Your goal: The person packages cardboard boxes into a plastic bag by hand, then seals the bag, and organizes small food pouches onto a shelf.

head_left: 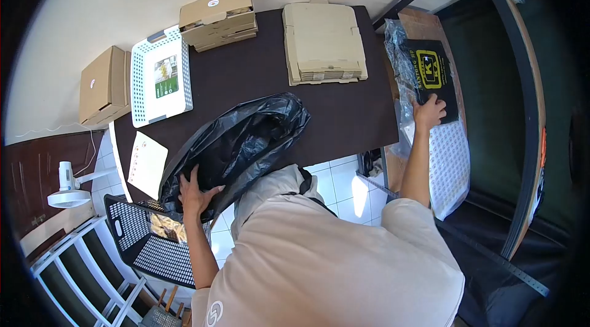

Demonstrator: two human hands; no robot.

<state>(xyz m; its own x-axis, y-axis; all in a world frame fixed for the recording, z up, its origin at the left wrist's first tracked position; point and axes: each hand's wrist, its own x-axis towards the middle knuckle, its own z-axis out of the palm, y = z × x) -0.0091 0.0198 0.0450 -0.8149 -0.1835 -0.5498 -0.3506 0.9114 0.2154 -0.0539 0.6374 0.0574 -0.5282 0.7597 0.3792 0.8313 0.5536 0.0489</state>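
A large black plastic bag lies rumpled at the front of the dark table, its mouth gaping. My left hand rests against the bag's near left side, thumb and fingers spread apart. To the right, on a wooden shelf, is a flat black pack of plastic bags with yellow print. My right hand is on the pack's lower edge with its fingers curled in; part of the grip is hidden. Crumpled clear plastic runs along the pack's left side, and a white patterned sheet extends below it.
Folded cardboard boxes are stacked at the back of the table. More cardboard boxes stand beside a white plastic basket. A paper sheet lies at the left edge. Below are a black crate and a white fan.
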